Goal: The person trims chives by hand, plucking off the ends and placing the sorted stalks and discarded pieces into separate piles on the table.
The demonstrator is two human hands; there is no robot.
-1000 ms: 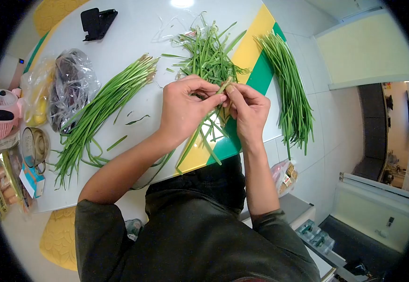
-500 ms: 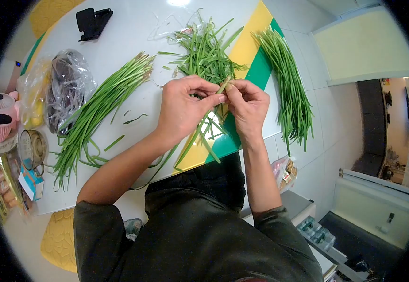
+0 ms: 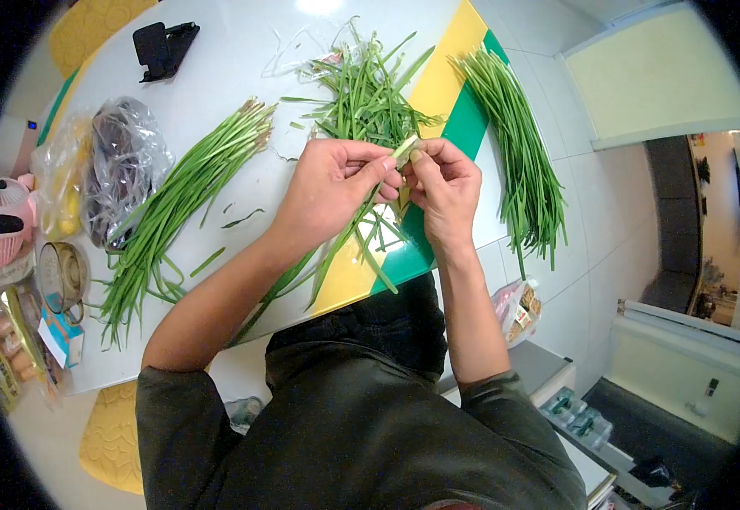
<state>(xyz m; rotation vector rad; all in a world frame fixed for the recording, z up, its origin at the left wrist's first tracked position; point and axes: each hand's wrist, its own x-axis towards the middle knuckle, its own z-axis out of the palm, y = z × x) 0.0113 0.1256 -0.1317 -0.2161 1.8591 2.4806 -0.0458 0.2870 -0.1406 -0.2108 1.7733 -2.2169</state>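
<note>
Pinched between thumb and fingers of my left hand (image 3: 323,191) is a garlic chive (image 3: 405,146), its pale stem end pointing up. Long green leaves trail from that hand down toward the table's near edge. My right hand (image 3: 448,191) is closed, thumb against index finger, right at the pale end; fingers partly hide the contact. Just beyond both hands lies a loose heap of chive leaves and scraps (image 3: 366,98). To the left rests a thick bundle of chives (image 3: 196,183), stem ends up and right. Another bundle (image 3: 514,153) lies along the table's right side.
On the left are a clear plastic bag with dark contents (image 3: 124,170), a bag with yellow items (image 3: 64,191), a glass mug (image 3: 62,276) and packaged food (image 3: 17,340). A black stand (image 3: 163,49) sits at the far left. Stray leaf bits (image 3: 242,218) dot the white table.
The pale stem end between my hands now shows brighter and more exposed. My left hand has shifted slightly left and its wrist has turned a little. Both bundles stay put.
</note>
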